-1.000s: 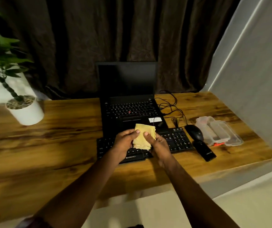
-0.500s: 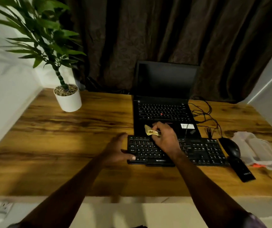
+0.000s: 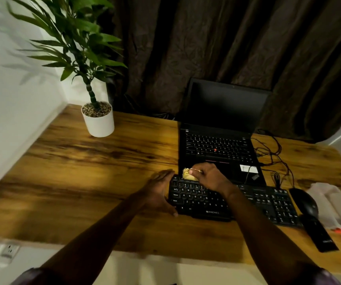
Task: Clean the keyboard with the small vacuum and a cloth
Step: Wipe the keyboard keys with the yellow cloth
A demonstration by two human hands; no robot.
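Head, cloth (image 3: 187, 175) in right grip (image 3: 209, 177), atop keyboard (image 3: 198, 201)

A wooden desk (image 3: 83, 182) is carrying a white potted plant (image 3: 98, 124) at its far left and an open laptop (image 3: 217, 149), with a black keyboard (image 3: 268, 202) lying just in front of it. A mouse (image 3: 304, 201), a slim black device (image 3: 319, 235) and a clear plastic case (image 3: 334, 204) are lying right of the keyboard, with cables (image 3: 272, 153) trailing behind them.
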